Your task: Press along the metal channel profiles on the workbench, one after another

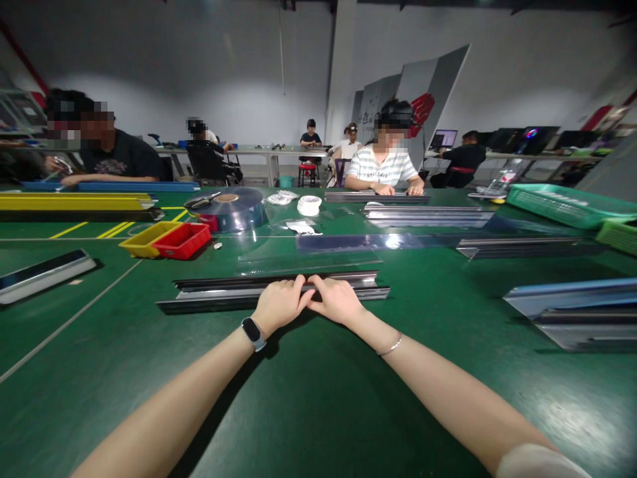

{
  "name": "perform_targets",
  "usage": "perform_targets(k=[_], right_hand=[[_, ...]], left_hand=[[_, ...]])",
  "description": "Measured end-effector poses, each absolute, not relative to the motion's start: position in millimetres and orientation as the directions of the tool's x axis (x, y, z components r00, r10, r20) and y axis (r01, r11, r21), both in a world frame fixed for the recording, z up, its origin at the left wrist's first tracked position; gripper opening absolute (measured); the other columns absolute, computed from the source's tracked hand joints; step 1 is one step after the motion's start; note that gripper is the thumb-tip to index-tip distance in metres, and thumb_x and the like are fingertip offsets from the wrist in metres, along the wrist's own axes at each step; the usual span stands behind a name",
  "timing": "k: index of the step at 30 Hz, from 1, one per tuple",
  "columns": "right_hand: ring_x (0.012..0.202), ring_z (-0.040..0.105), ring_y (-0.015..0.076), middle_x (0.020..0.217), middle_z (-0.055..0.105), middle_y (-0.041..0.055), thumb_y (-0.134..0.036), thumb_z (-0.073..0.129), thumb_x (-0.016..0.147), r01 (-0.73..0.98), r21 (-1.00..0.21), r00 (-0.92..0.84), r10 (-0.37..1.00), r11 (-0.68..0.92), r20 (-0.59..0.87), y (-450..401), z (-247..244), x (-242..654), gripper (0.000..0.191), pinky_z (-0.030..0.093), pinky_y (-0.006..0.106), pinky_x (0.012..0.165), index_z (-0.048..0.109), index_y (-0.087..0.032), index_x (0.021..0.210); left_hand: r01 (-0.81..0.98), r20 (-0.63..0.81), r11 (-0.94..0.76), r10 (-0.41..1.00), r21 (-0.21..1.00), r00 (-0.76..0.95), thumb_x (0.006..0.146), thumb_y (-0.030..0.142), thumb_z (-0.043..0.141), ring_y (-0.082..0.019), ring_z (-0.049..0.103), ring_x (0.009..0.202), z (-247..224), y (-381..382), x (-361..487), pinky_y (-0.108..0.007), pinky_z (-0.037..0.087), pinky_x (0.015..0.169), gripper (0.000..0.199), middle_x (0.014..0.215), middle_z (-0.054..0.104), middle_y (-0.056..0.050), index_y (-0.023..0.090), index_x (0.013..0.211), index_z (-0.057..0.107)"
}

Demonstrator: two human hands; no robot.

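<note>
Smooth green tabletop [318, 405]; hands [307, 302] on glossy channel [209, 302].

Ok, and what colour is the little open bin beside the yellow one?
The bin is red, in the head view.

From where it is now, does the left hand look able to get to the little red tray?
Probably yes. The left hand is on the dark channel, but past that only low, bare green tabletop seems to lie before the red tray, and its top is open.
</note>
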State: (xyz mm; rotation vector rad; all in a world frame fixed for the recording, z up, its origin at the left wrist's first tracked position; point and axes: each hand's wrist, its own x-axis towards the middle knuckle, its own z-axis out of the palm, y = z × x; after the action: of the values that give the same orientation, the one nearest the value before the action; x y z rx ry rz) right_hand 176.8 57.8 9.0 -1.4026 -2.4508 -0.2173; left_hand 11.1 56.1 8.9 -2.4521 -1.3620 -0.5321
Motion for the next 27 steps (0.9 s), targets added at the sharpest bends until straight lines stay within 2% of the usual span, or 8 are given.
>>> perform_targets(k=[6,12,18,24,27], right_hand=[[0.074,0.059,0.0178,0.078,0.063,0.0066,-0.061,0.033,0.08,0.876,-0.04,-0.422,0.805,0.48,0.417,56,4,181,0.051,0.034,0.025,0.063,0.049,-0.016,0.099],[0.078,0.058,0.0173,0.083,0.063,0.0063,-0.053,0.043,0.079,0.858,-0.007,-0.481,0.806,0.514,0.346,58,1,176,0.043,0.035,0.025,0.065,0.049,-0.018,0.102],[0.08,0.058,0.0166,0.085,0.063,0.0071,-0.051,0.041,0.081,0.855,0.005,-0.496,0.814,0.519,0.301,62,2,177,0.039,0.035,0.025,0.066,0.051,-0.017,0.097],[0.075,0.058,0.0173,0.078,0.062,0.0058,-0.053,0.043,0.079,0.855,0.056,-0.51,0.814,0.516,0.277,70,0,178,0.039,0.034,0.025,0.062,0.055,-0.016,0.08],[0.073,0.057,0.0166,0.077,0.061,0.0051,-0.054,0.042,0.08,0.854,0.055,-0.51,0.809,0.518,0.292,73,-2,179,0.04,0.033,0.025,0.062,0.056,-0.017,0.078]], left_hand=[[0.886,0.47,-0.445,0.76,-0.129,0.45,0.088,0.045,0.025,-0.018,0.056,0.066,5,57,-6,-0.027,0.036,0.057,0.039,0.068,0.059,-0.007,0.014,0.087,0.05],[0.837,0.469,-0.537,0.715,-0.106,0.518,0.087,0.048,0.03,-0.018,0.055,0.068,5,55,-3,-0.028,0.037,0.063,0.038,0.073,0.059,-0.006,0.016,0.09,0.05],[0.844,0.459,-0.526,0.728,-0.102,0.509,0.087,0.048,0.03,-0.018,0.055,0.069,1,59,1,-0.028,0.037,0.06,0.039,0.072,0.059,-0.006,0.016,0.086,0.051],[0.837,0.453,-0.533,0.72,-0.124,0.525,0.087,0.047,0.029,-0.018,0.054,0.068,-1,62,1,-0.029,0.037,0.061,0.041,0.071,0.059,-0.007,0.015,0.078,0.053],[0.837,0.454,-0.533,0.719,-0.125,0.526,0.087,0.046,0.029,-0.019,0.054,0.069,-2,63,3,-0.029,0.038,0.061,0.041,0.071,0.058,-0.007,0.015,0.076,0.054]])
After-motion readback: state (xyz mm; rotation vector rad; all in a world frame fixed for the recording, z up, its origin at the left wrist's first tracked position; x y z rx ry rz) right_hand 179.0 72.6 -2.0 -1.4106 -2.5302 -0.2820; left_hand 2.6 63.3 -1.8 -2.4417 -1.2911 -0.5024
